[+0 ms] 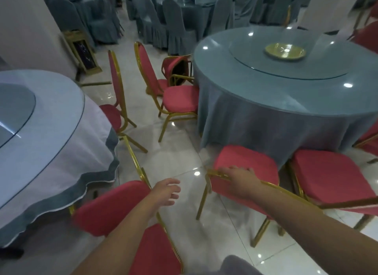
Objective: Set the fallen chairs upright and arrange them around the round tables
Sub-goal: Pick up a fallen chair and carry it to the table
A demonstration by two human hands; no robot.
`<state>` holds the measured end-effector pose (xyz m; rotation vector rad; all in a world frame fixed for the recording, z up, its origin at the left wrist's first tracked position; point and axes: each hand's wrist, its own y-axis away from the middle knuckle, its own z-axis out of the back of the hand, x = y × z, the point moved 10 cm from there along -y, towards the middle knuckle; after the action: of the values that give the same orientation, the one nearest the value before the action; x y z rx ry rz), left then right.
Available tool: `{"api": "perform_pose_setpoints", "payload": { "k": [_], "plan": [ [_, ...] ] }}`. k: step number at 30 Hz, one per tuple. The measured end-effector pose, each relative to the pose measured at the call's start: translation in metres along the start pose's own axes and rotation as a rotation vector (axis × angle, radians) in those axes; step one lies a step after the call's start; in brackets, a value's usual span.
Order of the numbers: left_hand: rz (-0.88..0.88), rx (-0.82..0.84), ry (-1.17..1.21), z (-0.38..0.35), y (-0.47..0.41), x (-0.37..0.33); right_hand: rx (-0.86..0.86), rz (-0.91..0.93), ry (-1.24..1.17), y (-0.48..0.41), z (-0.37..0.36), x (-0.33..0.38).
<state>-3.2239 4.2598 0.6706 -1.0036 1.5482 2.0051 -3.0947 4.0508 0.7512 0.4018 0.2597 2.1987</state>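
Note:
A red-cushioned chair with a gold frame stands at the near side of the blue round table. My right hand rests on the top of its gold back frame, fingers over the bar. My left hand hovers open and holds nothing, above the floor beside another red chair at the white-clothed round table. One red chair lies tipped over against the blue table's far left side. Two upright red chairs stand between the tables.
A further red chair stands right of the one I touch, and more red chairs show at the right edge. Grey-covered chairs and tables fill the back. A gold stand leans by a white pillar. Glossy tile floor lies between the tables.

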Motion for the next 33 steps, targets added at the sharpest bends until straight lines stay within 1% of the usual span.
{"api": "perform_pose_setpoints", "payload": {
  "k": [2,6,9,12,18,20,22,24,28,30,33],
  "plan": [
    [0.008,0.024,-0.038,0.0,-0.011,-0.002,0.013,0.008,0.026,-0.016,-0.001,0.006],
    [0.01,0.084,-0.078,-0.009,-0.044,-0.018,0.008,0.012,-0.009,-0.049,0.002,0.008],
    [0.012,0.102,-0.123,-0.01,-0.076,-0.036,-0.039,0.034,0.005,-0.084,0.01,0.009],
    [0.02,0.087,-0.18,0.0,-0.107,-0.06,-0.086,0.002,-0.045,-0.132,0.029,0.008],
    [0.076,0.053,-0.232,0.043,-0.158,-0.12,-0.068,-0.133,-0.126,-0.23,0.059,-0.014],
    [0.094,-0.001,-0.191,0.066,-0.176,-0.137,-0.048,-0.152,-0.132,-0.262,0.069,-0.018],
    [0.078,-0.065,-0.175,0.09,-0.193,-0.15,-0.036,-0.155,-0.129,-0.293,0.079,-0.02],
    [0.062,-0.092,-0.151,0.11,-0.207,-0.159,-0.035,-0.17,-0.124,-0.322,0.094,-0.022],
    [0.075,-0.08,-0.128,0.136,-0.224,-0.16,-0.025,-0.248,-0.099,-0.366,0.122,-0.026],
    [0.073,-0.068,-0.119,0.15,-0.239,-0.168,0.017,-0.277,-0.062,-0.392,0.134,-0.024],
    [0.071,-0.073,-0.102,0.18,-0.277,-0.193,0.055,-0.234,-0.076,-0.434,0.149,-0.008]
  ]
}}
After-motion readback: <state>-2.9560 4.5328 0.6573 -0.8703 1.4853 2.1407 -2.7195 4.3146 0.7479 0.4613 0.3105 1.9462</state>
